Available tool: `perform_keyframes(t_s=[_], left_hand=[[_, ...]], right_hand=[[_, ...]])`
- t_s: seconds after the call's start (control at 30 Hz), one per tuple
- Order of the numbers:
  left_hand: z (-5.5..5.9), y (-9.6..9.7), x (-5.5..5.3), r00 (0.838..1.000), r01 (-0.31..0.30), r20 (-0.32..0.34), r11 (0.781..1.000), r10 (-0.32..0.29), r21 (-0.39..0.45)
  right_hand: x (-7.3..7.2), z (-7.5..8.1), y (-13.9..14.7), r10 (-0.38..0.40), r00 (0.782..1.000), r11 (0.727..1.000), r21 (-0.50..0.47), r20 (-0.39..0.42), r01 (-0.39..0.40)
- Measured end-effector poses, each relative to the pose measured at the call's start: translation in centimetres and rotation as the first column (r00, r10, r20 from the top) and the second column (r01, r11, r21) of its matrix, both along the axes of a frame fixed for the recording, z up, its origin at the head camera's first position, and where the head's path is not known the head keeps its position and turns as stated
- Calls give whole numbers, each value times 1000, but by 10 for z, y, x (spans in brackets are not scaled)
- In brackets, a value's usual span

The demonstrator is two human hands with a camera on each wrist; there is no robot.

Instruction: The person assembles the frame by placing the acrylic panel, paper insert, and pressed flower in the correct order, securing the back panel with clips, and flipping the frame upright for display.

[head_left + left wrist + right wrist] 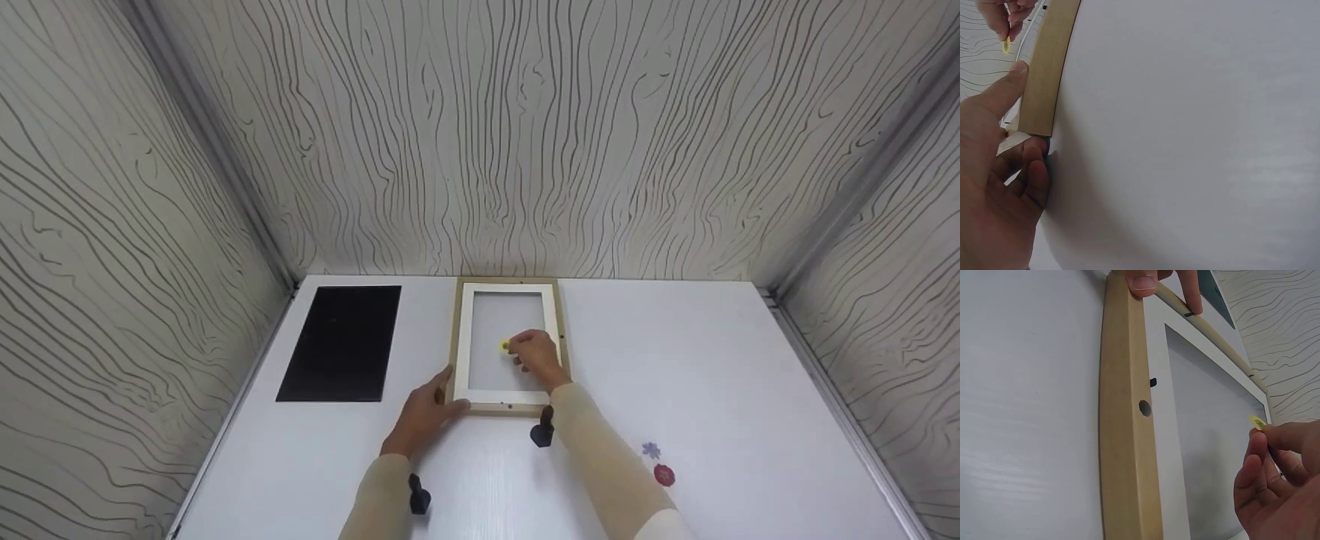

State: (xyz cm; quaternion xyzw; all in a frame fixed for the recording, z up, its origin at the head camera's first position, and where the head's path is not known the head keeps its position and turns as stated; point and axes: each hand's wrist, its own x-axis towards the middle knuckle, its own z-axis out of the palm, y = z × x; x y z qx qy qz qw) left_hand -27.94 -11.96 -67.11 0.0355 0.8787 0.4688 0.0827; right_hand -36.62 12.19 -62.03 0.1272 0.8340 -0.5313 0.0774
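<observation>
A light wooden picture frame [507, 409] with a white inner border lies on the table. My left hand [424, 415] holds its near left corner. In the left wrist view the thumb [1013, 79] lies on the frame's edge, while other fingers curl beneath the corner. Over the frame's grey middle, my right hand [537, 354] pinches a small, thin yellow piece [505, 346] between thumb and fingertips. Up close, the yellow piece [1257, 422] shows darker marks; its far part sticks out past the fingertips.
A black rectangular panel [341, 343] lies left of the frame on the white table [675, 352]. Near the right forearm are a small purple flower-shaped piece [651, 450] and a round red piece [664, 475]. Wood-patterned walls [510, 135] enclose the table's back and sides.
</observation>
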Motion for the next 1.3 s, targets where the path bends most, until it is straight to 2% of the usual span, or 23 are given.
perform_keyframes(t_s=[0.2,0.6,0.9,0.97,1.2,1.3], left_hand=[[-2,1,-3,1000,19,-19,1000,-19,-14],[-2,0,-3,999,14,-42,1000,-14,7],[-1,1,-1,999,5,-32,1000,-5,5],[0,1,-1,999,7,-36,1000,-7,-1],[-3,0,0,1000,-23,9,1000,23,-15],[-4,0,-1,1000,-20,2,1000,20,-12]], right_hand=[[2,-8,-2,-10,1000,1000,22,-11,10],[8,-8,-2,-1,1000,999,39,-20,2],[7,-9,-2,16,1000,999,44,-11,-15],[7,-9,-2,20,1000,998,53,-17,-19],[6,-13,0,28,998,996,82,-62,-23],[6,-13,2,21,998,997,76,-55,-17]])
